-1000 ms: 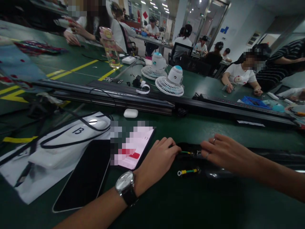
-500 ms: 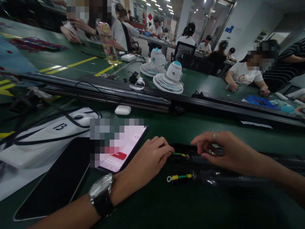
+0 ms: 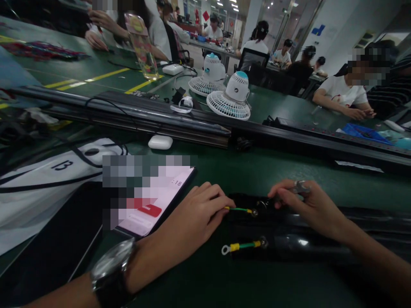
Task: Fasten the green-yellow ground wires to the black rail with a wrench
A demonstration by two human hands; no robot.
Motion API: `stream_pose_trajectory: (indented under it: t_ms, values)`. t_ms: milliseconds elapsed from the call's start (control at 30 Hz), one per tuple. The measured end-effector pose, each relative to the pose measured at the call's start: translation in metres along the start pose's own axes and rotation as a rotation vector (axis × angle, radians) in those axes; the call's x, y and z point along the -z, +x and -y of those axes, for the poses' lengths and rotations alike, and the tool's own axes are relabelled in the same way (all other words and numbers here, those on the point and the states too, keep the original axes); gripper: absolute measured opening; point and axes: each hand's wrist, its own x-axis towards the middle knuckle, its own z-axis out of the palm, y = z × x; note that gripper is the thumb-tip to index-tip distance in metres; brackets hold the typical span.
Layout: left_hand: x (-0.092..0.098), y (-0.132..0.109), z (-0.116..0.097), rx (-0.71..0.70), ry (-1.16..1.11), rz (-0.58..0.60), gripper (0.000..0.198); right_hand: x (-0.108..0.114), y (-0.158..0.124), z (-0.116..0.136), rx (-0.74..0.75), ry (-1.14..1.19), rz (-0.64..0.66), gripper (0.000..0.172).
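Observation:
My left hand (image 3: 205, 209) pinches the near end of a short green-and-yellow wire (image 3: 239, 209) between thumb and fingers. The wire's other end is fixed to a small round metal fitting on a black plastic-wrapped bar (image 3: 289, 220). My right hand (image 3: 303, 205), with a ring on a finger, is held over that bar with fingers pressed together; what they hold is too dark to make out. A small shiny curved piece (image 3: 263, 204) shows just left of its fingertips. Nearer me, a second green-and-yellow wire (image 3: 248, 245) ends in a bare ring terminal (image 3: 226, 250).
A lit phone (image 3: 154, 209) lies beside my left wrist, a black flat panel (image 3: 61, 231) beyond it. White earbud case (image 3: 160, 142), long dark bars (image 3: 180, 126), two white fans (image 3: 228, 100) and a bottle (image 3: 143, 47) stand farther back. A co-worker (image 3: 346, 96) sits at right.
My right hand's fingers have closed together and lowered near the metal fitting. My left hand keeps its pinch on the wire. The view has shifted slightly.

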Motion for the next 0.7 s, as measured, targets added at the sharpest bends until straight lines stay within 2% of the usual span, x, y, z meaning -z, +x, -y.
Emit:
stream_pose_trajectory:
  t_ms: [167,500,700]
  values:
    - [-0.0017,-0.0021,0.0024,0.009,-0.041,0.018,0.026,0.0027,-0.0048,0.0022,-0.088,0.135,-0.116,0.021]
    - [-0.0002,-0.0008,0.0033,0.017,-0.058,0.021,0.024,-0.0012,-0.0044,0.0077,-0.102,-0.028,-0.037,0.017]
    - [0.0012,-0.0003,0.0029,0.016,-0.066,0.04,0.026,-0.0024,-0.0055,0.0069,-0.084,-0.022,0.001,0.016]
